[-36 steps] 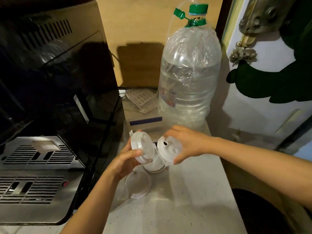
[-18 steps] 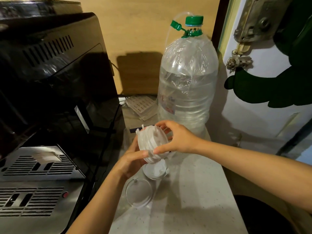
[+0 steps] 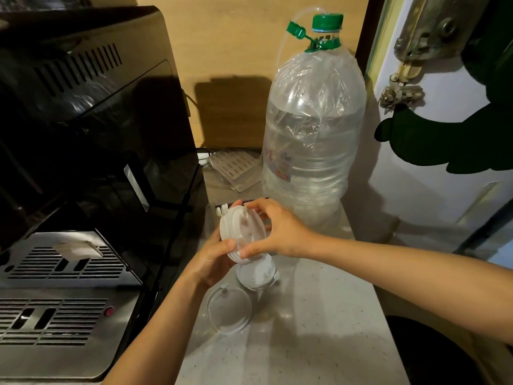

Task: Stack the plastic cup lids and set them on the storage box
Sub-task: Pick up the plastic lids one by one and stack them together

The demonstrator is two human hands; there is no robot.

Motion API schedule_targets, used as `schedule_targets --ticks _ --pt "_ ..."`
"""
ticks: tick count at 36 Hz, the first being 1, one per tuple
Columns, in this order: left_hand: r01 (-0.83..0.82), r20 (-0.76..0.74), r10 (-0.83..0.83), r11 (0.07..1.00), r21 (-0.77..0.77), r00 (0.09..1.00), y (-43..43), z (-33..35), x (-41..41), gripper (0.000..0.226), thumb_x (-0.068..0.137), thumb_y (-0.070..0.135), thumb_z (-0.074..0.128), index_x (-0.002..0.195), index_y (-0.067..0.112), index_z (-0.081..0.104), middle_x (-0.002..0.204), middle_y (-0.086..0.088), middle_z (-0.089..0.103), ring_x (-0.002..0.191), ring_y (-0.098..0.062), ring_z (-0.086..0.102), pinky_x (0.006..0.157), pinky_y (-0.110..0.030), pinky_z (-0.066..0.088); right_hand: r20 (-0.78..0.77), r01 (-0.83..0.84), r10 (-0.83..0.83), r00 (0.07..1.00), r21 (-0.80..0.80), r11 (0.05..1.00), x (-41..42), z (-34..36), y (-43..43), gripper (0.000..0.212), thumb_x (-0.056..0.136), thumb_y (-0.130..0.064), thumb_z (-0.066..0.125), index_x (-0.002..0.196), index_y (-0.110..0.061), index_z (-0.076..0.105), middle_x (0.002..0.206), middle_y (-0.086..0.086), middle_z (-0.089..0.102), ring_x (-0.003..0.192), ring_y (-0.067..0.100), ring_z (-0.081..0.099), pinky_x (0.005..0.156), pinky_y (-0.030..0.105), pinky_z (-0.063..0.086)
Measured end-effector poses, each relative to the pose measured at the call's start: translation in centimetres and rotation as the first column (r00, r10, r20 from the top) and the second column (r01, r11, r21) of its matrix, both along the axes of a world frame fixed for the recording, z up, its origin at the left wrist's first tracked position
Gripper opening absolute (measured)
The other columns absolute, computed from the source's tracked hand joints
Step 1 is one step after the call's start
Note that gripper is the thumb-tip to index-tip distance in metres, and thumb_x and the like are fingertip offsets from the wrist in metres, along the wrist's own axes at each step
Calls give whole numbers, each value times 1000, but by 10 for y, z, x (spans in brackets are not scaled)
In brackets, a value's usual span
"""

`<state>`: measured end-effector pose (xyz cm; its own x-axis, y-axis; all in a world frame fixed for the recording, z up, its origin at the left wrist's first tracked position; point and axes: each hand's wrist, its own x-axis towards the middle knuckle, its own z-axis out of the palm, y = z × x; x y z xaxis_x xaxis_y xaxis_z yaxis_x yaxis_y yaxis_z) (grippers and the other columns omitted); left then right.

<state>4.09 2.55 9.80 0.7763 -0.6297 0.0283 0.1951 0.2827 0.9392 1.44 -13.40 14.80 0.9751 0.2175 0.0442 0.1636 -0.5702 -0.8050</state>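
Near the centre of the frame both hands are closed on a small stack of white lids (image 3: 241,232), held on edge above the table (image 3: 319,329). The left hand (image 3: 211,262) cups the stack from the lower left with its thumb across the rim; the right hand (image 3: 277,232) pinches it from the right, fingers over the top edge and thumb at the bottom.

These lids look thin, light and slightly springy, with slick moulded surfaces, so I judge they could skew or pop apart if squeezed across the faces. The rims are the sensible place to hold, pressing evenly from opposite sides so the nested pieces seat.

Just below the hands another white lid (image 3: 256,275) lies on the table, and lower still a clear lid (image 3: 229,312) lies flat beside it. The storage box cannot be made out with certainty; something boxy sits behind the hands, beside the big water bottle (image 3: 313,140) at centre right.

A second ago the hands held separate lids a little apart, each hand with its own; now those lids are pressed together as one stack.
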Motion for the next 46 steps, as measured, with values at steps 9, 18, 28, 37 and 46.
schedule_targets --ticks 9,18,28,37,46 --pt "-26 67 18 993 118 998 9 -11 -1 89 48 56 81 126 39 41 120 -6 56 104 -22 61 76 -34 56 12 -10 11 1000 -30 999 -3 -16 8 85 58 -38 83 128 -22 38 124 -1 43 109 14 45 90 30 46" --pt "-100 34 96 983 155 995 18 -21 -5 97 47 61 77 126 18 42 110 -7 61 96 -20 63 75 -33 56 -85 -175 169 982 -65 982 12 -19 -2 84 65 -35 80 134 -24 32 135 -1 38 111 5 40 88 17 38" --pt "-201 -9 207 960 194 978 28 -26 -9 104 33 67 77 123 31 39 113 -4 50 101 -21 54 71 -31 56 -239 -309 223 945 -439 843 19 -56 -26 78 75 -31 71 139 -18 28 143 9 36 127 23 38 104 34 36" --pt "-233 12 237 944 233 971 32 -26 -18 123 33 67 77 136 24 26 118 -6 46 103 -21 52 68 -27 56 -354 -505 474 806 -828 241 29 -87 -9 88 76 -28 70 143 -30 13 149 12 20 124 31 33 88 40 45" --pt "-235 -61 254 946 223 965 35 -30 -24 127 29 63 80 137 22 27 116 -6 48 101 -21 54 73 -31 55 -332 -442 419 845 -875 197 41 -116 7 90 72 -38 70 141 -28 14 141 9 32 115 30 42 69 33 36"
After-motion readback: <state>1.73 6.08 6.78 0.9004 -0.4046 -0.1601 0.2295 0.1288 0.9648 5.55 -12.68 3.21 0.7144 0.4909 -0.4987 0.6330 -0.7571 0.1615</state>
